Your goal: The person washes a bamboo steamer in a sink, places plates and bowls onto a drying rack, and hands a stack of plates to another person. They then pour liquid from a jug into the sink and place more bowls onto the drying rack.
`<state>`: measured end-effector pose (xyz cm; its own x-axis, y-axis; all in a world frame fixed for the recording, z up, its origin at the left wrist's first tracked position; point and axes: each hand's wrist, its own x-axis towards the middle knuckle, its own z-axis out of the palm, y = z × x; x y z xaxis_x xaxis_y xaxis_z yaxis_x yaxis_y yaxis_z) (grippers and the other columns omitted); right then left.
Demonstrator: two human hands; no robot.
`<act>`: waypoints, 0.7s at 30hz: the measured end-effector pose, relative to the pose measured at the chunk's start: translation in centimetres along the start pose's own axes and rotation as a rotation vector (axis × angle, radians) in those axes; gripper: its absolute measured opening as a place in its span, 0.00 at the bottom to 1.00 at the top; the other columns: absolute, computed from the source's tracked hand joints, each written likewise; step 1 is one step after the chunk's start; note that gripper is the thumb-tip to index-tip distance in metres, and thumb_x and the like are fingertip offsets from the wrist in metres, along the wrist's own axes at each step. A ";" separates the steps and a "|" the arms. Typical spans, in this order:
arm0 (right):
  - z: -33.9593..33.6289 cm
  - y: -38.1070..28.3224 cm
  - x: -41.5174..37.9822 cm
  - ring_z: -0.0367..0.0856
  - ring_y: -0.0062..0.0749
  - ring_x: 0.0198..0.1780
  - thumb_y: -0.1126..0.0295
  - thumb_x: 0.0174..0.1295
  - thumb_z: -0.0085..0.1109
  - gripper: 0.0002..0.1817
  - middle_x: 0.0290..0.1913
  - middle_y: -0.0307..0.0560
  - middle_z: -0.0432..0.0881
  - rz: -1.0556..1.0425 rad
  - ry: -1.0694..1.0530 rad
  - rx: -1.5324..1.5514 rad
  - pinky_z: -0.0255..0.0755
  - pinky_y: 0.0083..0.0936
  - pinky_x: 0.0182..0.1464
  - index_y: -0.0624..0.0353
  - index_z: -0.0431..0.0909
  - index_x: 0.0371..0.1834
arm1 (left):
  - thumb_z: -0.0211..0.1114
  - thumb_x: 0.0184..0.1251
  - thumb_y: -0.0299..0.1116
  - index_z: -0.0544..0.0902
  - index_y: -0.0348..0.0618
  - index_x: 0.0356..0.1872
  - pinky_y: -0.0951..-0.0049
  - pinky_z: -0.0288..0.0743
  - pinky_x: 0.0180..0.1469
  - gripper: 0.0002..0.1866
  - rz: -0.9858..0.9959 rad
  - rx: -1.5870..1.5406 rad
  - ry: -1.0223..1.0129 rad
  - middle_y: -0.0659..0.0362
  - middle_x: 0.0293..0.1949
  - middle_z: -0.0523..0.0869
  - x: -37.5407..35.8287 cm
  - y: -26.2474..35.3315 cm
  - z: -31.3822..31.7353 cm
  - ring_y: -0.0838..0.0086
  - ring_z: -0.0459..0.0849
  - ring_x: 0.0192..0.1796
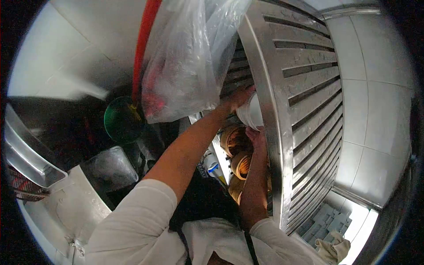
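Observation:
Both arms reach under a slatted metal shelf. A white round container, partly hidden by the shelf's edge, is between my hands. My left hand grips its upper left side, with the fingertips hard to see. Against its lower rim, my right hand is closed on the container. Just below the container, several round brown baskets or pots stand in a lit space beside my right forearm.
The slatted metal shelf fills the right side. A clear plastic bag hangs near my left forearm, by a red strip. At left are a green round container, a metal sink and a metal tray. A cloth lies lower right.

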<state>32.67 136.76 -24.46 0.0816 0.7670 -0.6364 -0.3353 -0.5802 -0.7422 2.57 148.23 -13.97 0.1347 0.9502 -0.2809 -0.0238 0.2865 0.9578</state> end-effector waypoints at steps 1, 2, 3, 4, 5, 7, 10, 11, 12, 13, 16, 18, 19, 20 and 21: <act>2.1 -1.0 -2.0 0.89 0.45 0.45 0.58 0.65 0.64 0.31 0.50 0.56 0.85 0.008 0.083 -0.074 0.88 0.44 0.48 0.65 0.69 0.67 | 0.42 0.80 0.64 0.72 0.39 0.72 0.53 0.66 0.73 0.39 -0.003 -0.035 -0.054 0.41 0.72 0.73 1.4 -0.5 0.3 0.50 0.76 0.70; 3.1 -1.3 -3.3 0.89 0.44 0.46 0.58 0.64 0.65 0.31 0.50 0.54 0.84 0.017 0.165 -0.146 0.87 0.44 0.49 0.63 0.70 0.67 | 0.42 0.80 0.64 0.72 0.40 0.72 0.53 0.65 0.73 0.39 0.001 -0.072 -0.119 0.41 0.72 0.73 2.8 -1.1 0.5 0.50 0.75 0.71; 1.9 -0.8 -2.8 0.87 0.44 0.49 0.59 0.63 0.65 0.31 0.52 0.53 0.83 -0.039 0.155 -0.123 0.85 0.46 0.52 0.61 0.70 0.67 | 0.41 0.80 0.64 0.72 0.40 0.72 0.53 0.65 0.73 0.38 0.003 -0.121 -0.185 0.42 0.72 0.73 4.0 -1.8 0.7 0.50 0.75 0.71; 1.0 -0.6 -1.9 0.87 0.45 0.50 0.60 0.62 0.64 0.31 0.53 0.53 0.83 -0.063 0.151 -0.104 0.85 0.46 0.53 0.61 0.70 0.67 | 0.41 0.81 0.64 0.72 0.41 0.73 0.54 0.65 0.73 0.38 0.011 -0.166 -0.235 0.42 0.72 0.73 5.0 -2.4 0.8 0.51 0.75 0.71; 0.9 -0.9 -1.7 0.86 0.45 0.51 0.61 0.61 0.64 0.31 0.53 0.53 0.83 -0.076 0.147 -0.093 0.84 0.47 0.54 0.61 0.70 0.67 | 0.40 0.81 0.63 0.72 0.41 0.73 0.54 0.64 0.74 0.38 0.023 -0.208 -0.275 0.42 0.73 0.72 5.5 -2.9 1.0 0.51 0.74 0.72; 1.3 -1.6 -0.6 0.84 0.45 0.53 0.63 0.59 0.63 0.31 0.54 0.53 0.82 -0.075 0.122 -0.076 0.82 0.47 0.56 0.61 0.71 0.66 | 0.39 0.81 0.63 0.72 0.43 0.73 0.54 0.63 0.74 0.37 0.047 -0.277 -0.333 0.43 0.73 0.72 6.0 -3.9 1.4 0.52 0.74 0.72; 2.4 -2.3 -0.1 0.82 0.46 0.56 0.65 0.57 0.62 0.31 0.55 0.53 0.80 -0.079 0.097 -0.054 0.80 0.48 0.59 0.61 0.71 0.66 | 0.38 0.82 0.63 0.71 0.45 0.74 0.55 0.62 0.75 0.37 0.080 -0.365 -0.398 0.44 0.73 0.72 6.0 -5.4 2.5 0.54 0.73 0.73; 2.9 -2.5 -0.3 0.81 0.46 0.57 0.66 0.56 0.61 0.31 0.56 0.53 0.80 -0.083 0.091 -0.048 0.79 0.48 0.60 0.61 0.71 0.66 | 0.38 0.82 0.62 0.71 0.45 0.74 0.55 0.62 0.75 0.36 0.094 -0.385 -0.417 0.44 0.74 0.72 5.9 -5.9 2.5 0.54 0.72 0.73; 3.6 -2.6 -0.7 0.80 0.46 0.58 0.67 0.55 0.61 0.31 0.56 0.53 0.80 -0.093 0.090 -0.040 0.78 0.48 0.61 0.61 0.71 0.65 | 0.37 0.82 0.62 0.71 0.46 0.74 0.55 0.61 0.76 0.36 0.104 -0.405 -0.424 0.45 0.74 0.72 5.2 -6.2 2.3 0.54 0.72 0.74; 4.1 -2.5 -1.7 0.79 0.46 0.59 0.67 0.54 0.60 0.32 0.57 0.53 0.79 -0.104 0.099 -0.031 0.77 0.48 0.62 0.61 0.71 0.65 | 0.37 0.82 0.62 0.71 0.46 0.74 0.56 0.61 0.76 0.36 0.115 -0.425 -0.434 0.45 0.74 0.72 4.3 -6.7 1.9 0.55 0.72 0.74; 6.8 -2.0 -6.2 0.77 0.47 0.62 0.70 0.51 0.59 0.32 0.58 0.53 0.78 -0.138 0.158 0.001 0.75 0.49 0.65 0.61 0.71 0.65 | 0.36 0.83 0.60 0.72 0.42 0.72 0.54 0.59 0.77 0.35 0.154 -0.083 -0.164 0.44 0.72 0.74 -0.9 -5.7 -0.3 0.50 0.71 0.73; 9.1 -1.8 -10.5 0.75 0.47 0.64 0.71 0.49 0.58 0.33 0.59 0.53 0.77 -0.151 0.217 0.018 0.73 0.49 0.67 0.61 0.71 0.64 | 0.37 0.83 0.59 0.72 0.40 0.71 0.53 0.58 0.77 0.35 0.094 -0.041 -0.074 0.43 0.71 0.74 -7.2 -3.0 -2.2 0.48 0.70 0.73; 10.1 -1.6 -12.9 0.74 0.47 0.65 0.72 0.49 0.58 0.33 0.59 0.53 0.77 -0.150 0.252 0.023 0.72 0.50 0.68 0.61 0.71 0.64 | 0.38 0.83 0.58 0.72 0.39 0.71 0.53 0.58 0.77 0.35 0.051 -0.049 -0.033 0.42 0.71 0.73 -10.1 -1.9 -3.3 0.47 0.70 0.72; 11.1 -1.3 -15.1 0.74 0.48 0.66 0.73 0.48 0.57 0.33 0.60 0.53 0.76 -0.140 0.259 0.019 0.71 0.50 0.69 0.61 0.71 0.64 | 0.39 0.83 0.57 0.72 0.38 0.71 0.53 0.58 0.77 0.34 0.008 -0.059 0.009 0.41 0.71 0.73 -13.0 -0.9 -4.3 0.46 0.69 0.72; 12.6 -1.1 -17.7 0.73 0.48 0.67 0.74 0.47 0.57 0.34 0.60 0.53 0.76 -0.114 0.237 0.012 0.70 0.50 0.69 0.61 0.71 0.64 | 0.41 0.82 0.58 0.71 0.39 0.72 0.52 0.58 0.77 0.34 0.013 -0.027 0.062 0.40 0.72 0.71 -15.4 -1.3 -5.0 0.45 0.69 0.72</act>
<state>19.80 127.28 -9.76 0.3367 0.7406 -0.5815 -0.3224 -0.4895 -0.8102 -4.43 133.82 -11.18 0.0724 0.9593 -0.2728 -0.0520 0.2768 0.9595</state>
